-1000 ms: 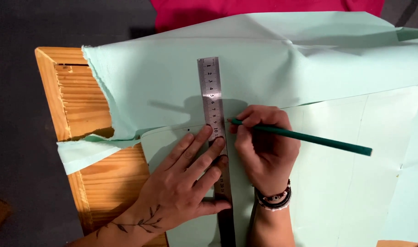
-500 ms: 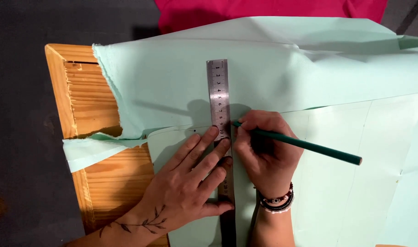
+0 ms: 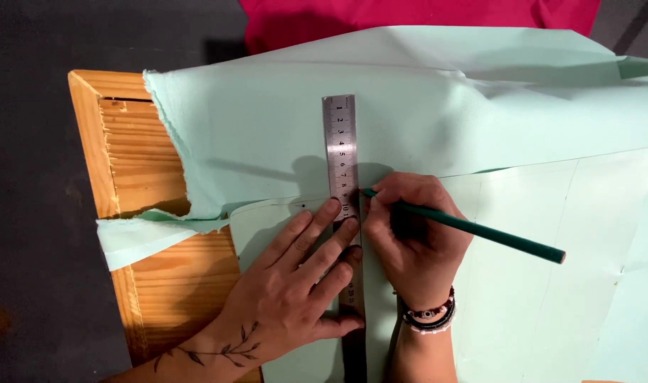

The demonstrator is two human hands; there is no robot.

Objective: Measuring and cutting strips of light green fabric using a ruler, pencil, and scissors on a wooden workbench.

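Observation:
A steel ruler [image 3: 339, 149] lies upright across mint-green fabric [image 3: 423, 106] and a pale green paper pattern sheet [image 3: 551, 269]. My left hand [image 3: 295, 284] presses flat on the ruler's lower half, fingers spread. My right hand [image 3: 409, 241] grips a dark green pencil [image 3: 494, 234], its tip touching the ruler's right edge near the fabric's lower border. The pencil's shaft points out to the right. Bead bracelets circle my right wrist.
A slatted wooden table [image 3: 139, 177] shows at the left under the fabric. A frayed fabric strip [image 3: 146, 237] hangs over it. Red cloth [image 3: 409, 18] lies at the top edge. Dark floor surrounds the table.
The view has shifted a little, so everything sits slightly further right and lower. The pencil tip stays at the ruler's edge and both hands keep their hold.

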